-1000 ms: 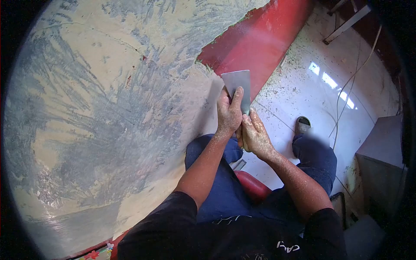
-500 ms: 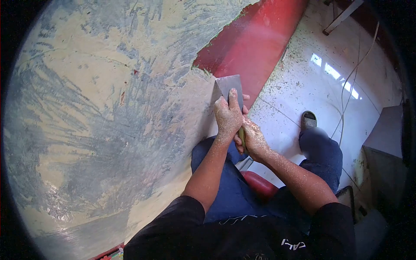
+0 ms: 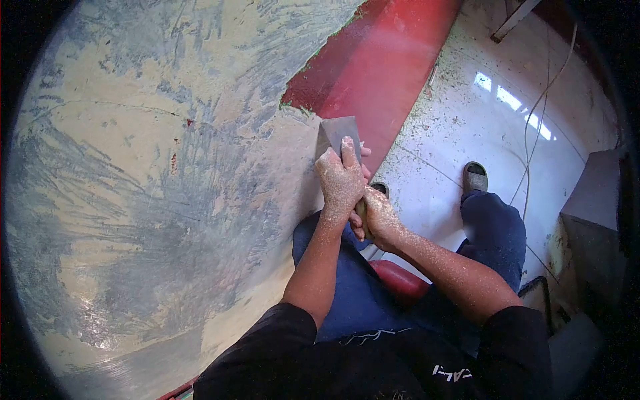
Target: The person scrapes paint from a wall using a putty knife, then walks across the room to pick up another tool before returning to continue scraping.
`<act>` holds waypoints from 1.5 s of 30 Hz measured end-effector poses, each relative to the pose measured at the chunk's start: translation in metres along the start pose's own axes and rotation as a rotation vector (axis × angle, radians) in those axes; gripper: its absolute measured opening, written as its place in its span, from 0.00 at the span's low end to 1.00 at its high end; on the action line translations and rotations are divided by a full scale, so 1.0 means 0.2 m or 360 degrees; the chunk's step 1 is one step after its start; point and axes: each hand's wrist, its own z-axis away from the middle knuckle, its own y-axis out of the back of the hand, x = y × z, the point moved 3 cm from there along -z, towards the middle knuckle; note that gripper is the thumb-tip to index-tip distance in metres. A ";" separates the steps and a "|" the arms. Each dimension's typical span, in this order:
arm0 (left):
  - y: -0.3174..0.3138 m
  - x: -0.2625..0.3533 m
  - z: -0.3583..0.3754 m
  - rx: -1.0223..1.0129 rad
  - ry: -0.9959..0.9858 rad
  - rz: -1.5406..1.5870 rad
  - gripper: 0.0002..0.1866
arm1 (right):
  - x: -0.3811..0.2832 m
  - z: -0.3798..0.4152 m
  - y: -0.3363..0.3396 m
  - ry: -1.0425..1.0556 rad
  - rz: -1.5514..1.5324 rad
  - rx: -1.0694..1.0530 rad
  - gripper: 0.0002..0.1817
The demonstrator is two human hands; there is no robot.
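Note:
A wide-bladed metal scraper [image 3: 342,127] lies against the edge between a coated surface [image 3: 153,153] and a strip of red [image 3: 373,80]. Around its yellowish handle, my right hand [image 3: 383,217] is closed. My left hand [image 3: 342,179] is also closed on the tool, farther forward, with a finger stretched along the blade. Fine pale dust covers both hands and the forearms. The coated surface is cream with grey streaks, and its border with the red is ragged. Part of the handle is hidden by my hands.
White floor tiles [image 3: 433,180] on the right carry scattered greenish scrapings. A thin cable [image 3: 528,153] runs across them. My shoe [image 3: 475,177] stands on the tiles. A red rounded object [image 3: 399,279] shows between my legs, and a grey box-like object [image 3: 593,200] stands at far right.
The view has shifted slightly, so the red strip and both hands appear farther left. The hands keep their hold on the scraper. Part of a second shoe now shows beside the right hand.

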 end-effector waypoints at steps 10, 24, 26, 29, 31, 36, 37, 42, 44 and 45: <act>-0.01 -0.04 -0.01 -0.0052 0.0042 0.0061 0.23 | 0.01 0.00 0.03 0.0082 0.0158 0.0062 0.21; 0.03 0.05 0.02 -0.0145 -0.0003 0.0135 0.23 | -0.07 0.07 -0.03 0.0024 0.0003 -0.0146 0.22; 0.03 0.04 0.01 -0.0151 -0.0051 0.0100 0.22 | -0.05 0.07 -0.04 -0.0034 -0.0079 -0.0083 0.22; 0.04 0.07 0.01 -0.0142 0.0094 0.0141 0.22 | -0.06 0.07 -0.06 -0.0099 -0.0126 -0.0038 0.21; 0.05 0.10 -0.04 -0.0094 -0.0021 0.0076 0.23 | -0.08 0.06 -0.08 -0.0084 -0.0128 -0.0036 0.21; 0.04 0.06 0.00 -0.0096 -0.0069 0.0276 0.24 | -0.08 0.10 -0.08 -0.0095 -0.0115 -0.0049 0.19; 0.04 0.10 -0.02 -0.0090 -0.0112 0.0224 0.24 | -0.10 0.10 -0.08 -0.0119 -0.0088 -0.0043 0.19; 0.04 0.08 0.00 -0.0117 -0.0036 0.0138 0.25 | -0.10 0.06 -0.05 0.0030 -0.0102 -0.0039 0.20; 0.02 0.04 -0.01 -0.0122 -0.0063 0.0261 0.25 | -0.08 0.09 -0.04 -0.0165 -0.0095 0.0037 0.20; 0.00 0.01 -0.04 -0.0139 -0.0041 0.0246 0.25 | -0.07 0.08 -0.04 -0.0243 -0.0072 0.0089 0.20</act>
